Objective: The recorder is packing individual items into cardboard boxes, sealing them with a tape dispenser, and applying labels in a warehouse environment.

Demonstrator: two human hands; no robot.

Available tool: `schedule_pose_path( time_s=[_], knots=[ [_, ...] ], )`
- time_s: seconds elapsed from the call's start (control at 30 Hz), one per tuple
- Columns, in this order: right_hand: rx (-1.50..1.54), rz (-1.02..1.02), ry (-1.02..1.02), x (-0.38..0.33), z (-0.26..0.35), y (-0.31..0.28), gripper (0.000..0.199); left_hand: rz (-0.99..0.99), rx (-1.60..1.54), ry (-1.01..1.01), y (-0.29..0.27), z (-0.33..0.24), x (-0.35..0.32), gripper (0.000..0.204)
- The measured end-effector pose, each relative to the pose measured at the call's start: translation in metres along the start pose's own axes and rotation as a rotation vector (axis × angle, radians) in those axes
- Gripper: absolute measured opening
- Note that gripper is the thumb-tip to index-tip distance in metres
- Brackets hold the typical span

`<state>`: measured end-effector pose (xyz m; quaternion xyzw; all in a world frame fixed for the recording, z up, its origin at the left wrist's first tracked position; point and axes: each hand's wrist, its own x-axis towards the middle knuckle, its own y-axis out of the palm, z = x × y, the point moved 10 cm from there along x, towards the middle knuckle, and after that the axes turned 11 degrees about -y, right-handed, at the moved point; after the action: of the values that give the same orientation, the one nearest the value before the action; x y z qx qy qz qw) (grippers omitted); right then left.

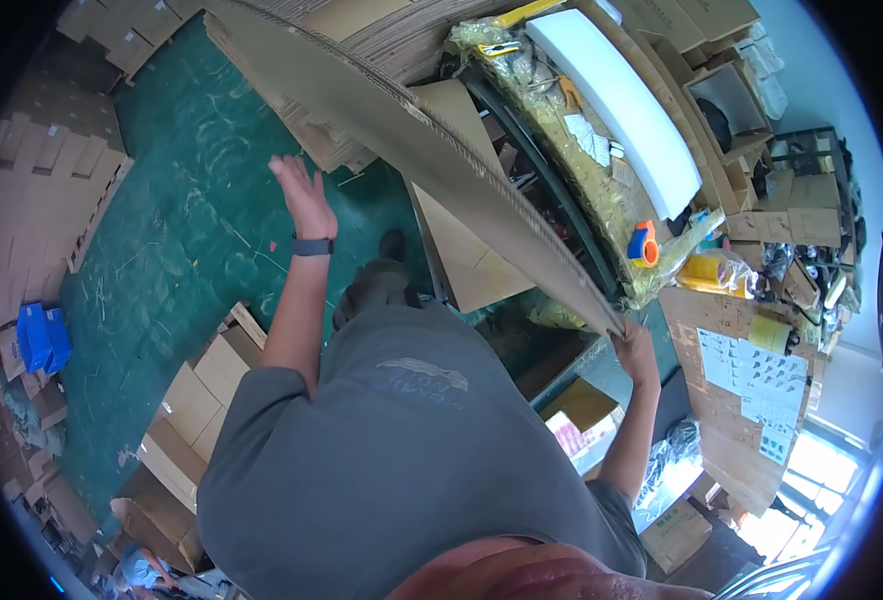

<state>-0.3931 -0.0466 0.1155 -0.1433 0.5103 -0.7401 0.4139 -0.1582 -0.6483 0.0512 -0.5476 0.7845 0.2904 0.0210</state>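
Note:
A large flat brown cardboard sheet [391,120] stretches from the upper left down to the right, seen nearly edge-on. My right hand [636,345] grips its lower corner. My left hand [303,195], with a dark band on the wrist, is raised with fingers spread just below the sheet's edge; whether it touches the sheet is unclear. My grey shirt fills the lower middle of the view.
Stacks of flattened cardboard [41,190] line the green floor [181,250] at left. A workbench [601,200] at right carries a long white foam block [621,100], an orange tape dispenser [643,243] and yellow tape rolls [706,270]. Folded boxes [201,390] lie near my legs. Blue boxes [36,335] sit far left.

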Motion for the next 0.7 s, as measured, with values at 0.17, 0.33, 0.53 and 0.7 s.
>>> schedule_pose_path(
  time_s=[0.17,0.33,0.53,0.7],
  knots=[
    [0.452,0.311,0.060,-0.033,0.011,0.051,0.075,0.215,0.021,0.403,0.087,-0.083,-0.032,0.113],
    [0.877,0.535,0.198,-0.043,0.010,0.109,0.128,0.199,0.123,0.488,0.118,-0.107,-0.057,0.092],
    [1.012,0.648,0.212,-0.022,-0.007,0.090,0.150,0.232,-0.042,0.413,0.072,-0.101,-0.071,0.096],
    [0.981,0.640,0.172,-0.022,-0.041,0.098,0.104,0.117,0.239,0.446,0.023,-0.117,-0.089,0.085]
  ],
)
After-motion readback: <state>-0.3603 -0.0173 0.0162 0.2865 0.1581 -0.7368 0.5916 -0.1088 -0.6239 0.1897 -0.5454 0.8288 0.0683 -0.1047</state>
